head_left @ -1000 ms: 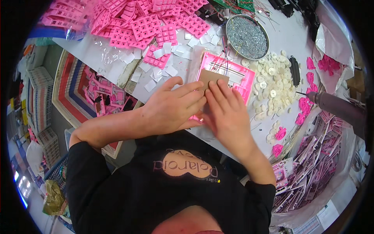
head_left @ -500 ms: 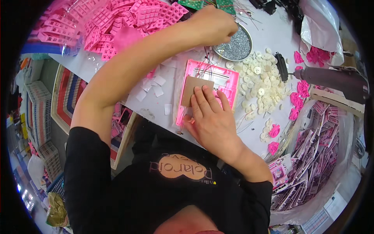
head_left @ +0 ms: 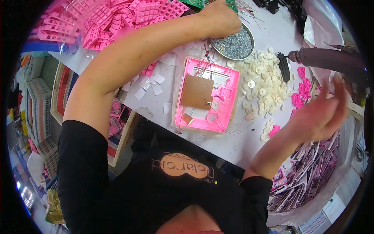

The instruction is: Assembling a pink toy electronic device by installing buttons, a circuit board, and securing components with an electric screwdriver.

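I have the work lying in the middle of the pale tabletop [head_left: 156, 111]: a shallow pink plastic housing [head_left: 231, 93], with a square brown circuit board [head_left: 197, 91] lying flat inside it and thin dark wires [head_left: 205, 58] running off its far edge. My left hand [head_left: 221, 20] is up at the round metal dish [head_left: 253, 42] full of small silvery screws [head_left: 235, 46], fingers curled in over its far left part; whether they pinch a screw I can't make out, since the fingertips are turned away from me. My right hand [head_left: 321, 115] is lifted well to the right of the housing, its fingers loosely spread with nothing visible in them, just below the dark, cylindrical power screwdriver [head_left: 327, 60]. I read this as the fastening stage, with the board set in place and screw and tool being collected. The next move, I'd judge, calls for a firm hold on the driver's body, a single screw singled out, and the bit lined up squarely over a board hole. The right fingers are too blurred for me to say whether they touch the driver, its rear fades into the dark rim, and the board covers much of the housing's inside.
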The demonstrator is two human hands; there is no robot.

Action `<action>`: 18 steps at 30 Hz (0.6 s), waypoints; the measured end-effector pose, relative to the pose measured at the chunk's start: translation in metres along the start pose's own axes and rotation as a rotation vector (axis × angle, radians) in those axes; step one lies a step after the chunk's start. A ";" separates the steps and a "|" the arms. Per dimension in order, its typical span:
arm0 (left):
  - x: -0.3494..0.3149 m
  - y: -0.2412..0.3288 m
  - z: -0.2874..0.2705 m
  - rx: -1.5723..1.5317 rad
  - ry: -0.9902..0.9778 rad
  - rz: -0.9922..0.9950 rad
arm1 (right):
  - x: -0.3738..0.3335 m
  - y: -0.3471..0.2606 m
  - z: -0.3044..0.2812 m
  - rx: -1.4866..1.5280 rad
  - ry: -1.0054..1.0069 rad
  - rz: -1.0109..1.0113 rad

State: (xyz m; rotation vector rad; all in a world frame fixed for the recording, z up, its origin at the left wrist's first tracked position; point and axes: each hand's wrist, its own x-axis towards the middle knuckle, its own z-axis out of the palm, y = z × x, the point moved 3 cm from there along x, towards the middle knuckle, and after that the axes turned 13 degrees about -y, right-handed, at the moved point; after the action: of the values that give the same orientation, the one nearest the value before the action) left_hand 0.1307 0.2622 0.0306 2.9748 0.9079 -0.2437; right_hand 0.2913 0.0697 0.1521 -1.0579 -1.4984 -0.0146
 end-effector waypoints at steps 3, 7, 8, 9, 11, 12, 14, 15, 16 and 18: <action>-0.008 0.001 -0.003 -0.071 0.185 -0.023 | 0.038 0.048 0.007 0.677 -0.131 0.094; -0.072 0.017 -0.018 -0.434 0.402 0.123 | 0.031 0.047 0.018 0.665 -0.612 0.292; -0.099 0.025 -0.017 -0.523 0.431 0.165 | 0.023 0.043 0.015 0.661 -0.710 0.283; -0.125 0.037 -0.016 -0.589 0.379 0.172 | 0.013 0.032 0.022 0.779 -0.756 0.366; -0.160 0.066 -0.013 -0.640 0.327 0.237 | -0.008 0.015 0.030 0.892 -0.699 0.422; -0.182 0.077 -0.003 -0.607 0.321 0.219 | -0.023 0.005 0.052 0.940 -0.599 0.374; -0.204 0.097 0.008 -0.655 0.459 0.227 | -0.039 -0.020 0.061 1.145 -0.551 0.388; -0.211 0.103 0.012 -0.679 0.527 0.228 | -0.048 -0.031 0.066 1.249 -0.524 0.392; -0.216 0.107 0.014 -0.690 0.527 0.230 | -0.050 -0.039 0.064 1.257 -0.543 0.351; -0.223 0.113 0.017 -0.710 0.527 0.226 | -0.049 -0.056 0.061 1.244 -0.598 0.300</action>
State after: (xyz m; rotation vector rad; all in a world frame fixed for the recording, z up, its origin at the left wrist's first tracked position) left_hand 0.0087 0.0446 0.0460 2.4340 0.5024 0.7361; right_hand 0.2020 0.0426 0.1279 -0.2182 -1.4241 1.3640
